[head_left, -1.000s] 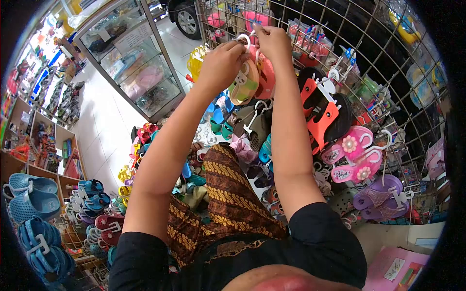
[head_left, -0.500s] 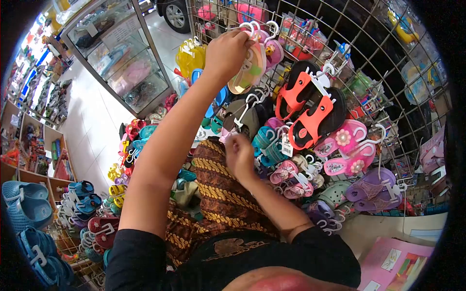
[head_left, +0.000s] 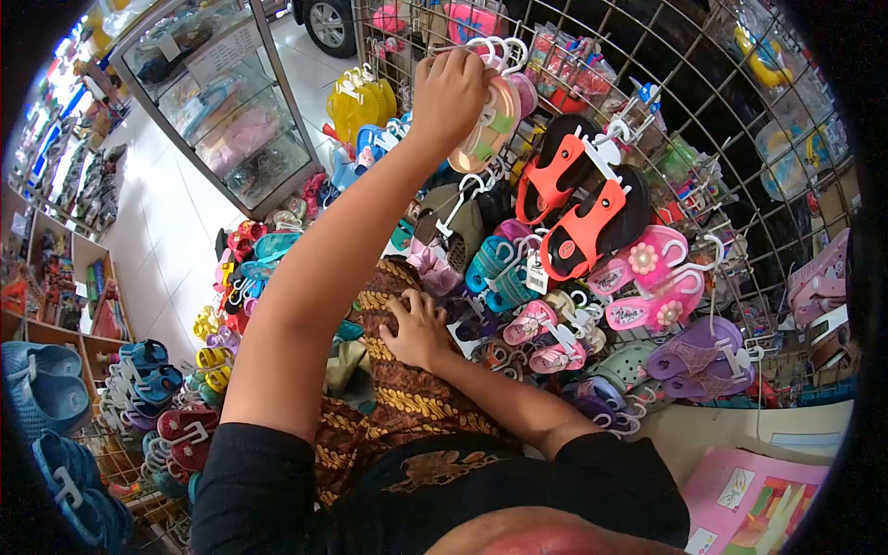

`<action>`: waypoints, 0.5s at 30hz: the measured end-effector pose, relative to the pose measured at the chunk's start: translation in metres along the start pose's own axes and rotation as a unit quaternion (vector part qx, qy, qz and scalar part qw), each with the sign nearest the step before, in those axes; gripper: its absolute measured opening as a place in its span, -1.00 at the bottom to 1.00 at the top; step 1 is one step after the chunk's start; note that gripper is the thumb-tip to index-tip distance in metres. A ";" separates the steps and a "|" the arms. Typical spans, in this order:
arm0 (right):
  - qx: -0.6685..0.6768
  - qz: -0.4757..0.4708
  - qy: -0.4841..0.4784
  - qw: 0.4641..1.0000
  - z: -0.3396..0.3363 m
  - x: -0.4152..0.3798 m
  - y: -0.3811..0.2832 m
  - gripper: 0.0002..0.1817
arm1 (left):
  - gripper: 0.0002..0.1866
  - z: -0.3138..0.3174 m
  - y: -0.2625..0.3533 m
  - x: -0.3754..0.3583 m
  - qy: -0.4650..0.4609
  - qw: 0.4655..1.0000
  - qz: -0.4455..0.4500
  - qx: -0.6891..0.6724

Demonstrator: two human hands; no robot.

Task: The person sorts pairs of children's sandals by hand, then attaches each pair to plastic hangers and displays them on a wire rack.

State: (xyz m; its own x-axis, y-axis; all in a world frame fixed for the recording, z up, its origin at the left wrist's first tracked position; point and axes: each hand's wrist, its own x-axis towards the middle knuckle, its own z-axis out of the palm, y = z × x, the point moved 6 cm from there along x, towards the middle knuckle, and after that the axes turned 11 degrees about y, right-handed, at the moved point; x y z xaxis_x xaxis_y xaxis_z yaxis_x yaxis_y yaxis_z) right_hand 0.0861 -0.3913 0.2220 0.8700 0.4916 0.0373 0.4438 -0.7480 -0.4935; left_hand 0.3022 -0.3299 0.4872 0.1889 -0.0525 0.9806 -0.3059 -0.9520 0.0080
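Note:
My left hand [head_left: 450, 97] is raised to the wire rack, its fingers curled round the top of pastel sandals [head_left: 487, 129] with pale green and peach patches. White hanger hooks [head_left: 499, 51] show just beside those fingers. My right hand [head_left: 415, 330] rests on the brown-and-gold batik cloth [head_left: 435, 400] over my leg, fingers spread and holding nothing. Beyond it lie pink sandals [head_left: 435, 266] and teal sandals [head_left: 499, 276] on a hanger. Orange-and-black sandals [head_left: 587, 231] hang to the right of my left hand.
A wire grid [head_left: 712, 102] hung with packets and sandals runs along the right. Pink flower sandals [head_left: 652, 277] and purple sandals [head_left: 703, 359] hang lower. A glass display case [head_left: 222, 102] stands at left on the tiled floor [head_left: 166, 240]. Blue sandals [head_left: 48, 384] hang at far left.
My right hand has come down and back from near a white hanger onto the batik cloth, its fingers spreading. My left hand has shifted slightly right and up with the pastel sandals.

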 end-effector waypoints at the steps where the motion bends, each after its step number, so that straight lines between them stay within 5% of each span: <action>1: -0.012 0.013 0.013 1.000 0.000 0.001 -0.001 -0.45 | -0.77 0.000 -0.003 -0.002 -0.003 1.000 0.001 -0.008; 5: -0.067 0.061 -0.135 0.987 0.009 0.022 -0.005 -0.16 | -0.64 -0.012 -0.017 -0.013 -0.018 0.990 -0.063 -0.124; 8: -0.057 0.036 -0.122 0.990 0.026 0.038 0.006 -0.06 | -0.49 -0.073 -0.028 -0.047 -0.023 0.982 -0.113 -0.147; 11: -0.078 0.065 -0.157 0.982 0.039 0.061 0.012 -0.12 | -0.48 -0.121 -0.087 -0.143 -0.076 0.979 -0.173 -0.070; 15: -0.134 0.067 -0.116 0.982 0.043 0.085 0.003 -0.24 | -0.52 -0.213 -0.182 -0.325 -0.126 0.904 -0.401 0.079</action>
State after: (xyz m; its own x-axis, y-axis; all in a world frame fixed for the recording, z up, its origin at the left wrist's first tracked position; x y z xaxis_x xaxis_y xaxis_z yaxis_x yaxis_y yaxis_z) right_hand 0.1520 -0.3330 0.1863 0.8657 0.4465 -0.2263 0.3969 -0.8877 -0.2333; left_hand 0.0973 -0.0750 0.2088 0.5042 0.6248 0.5961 0.1565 -0.7450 0.6485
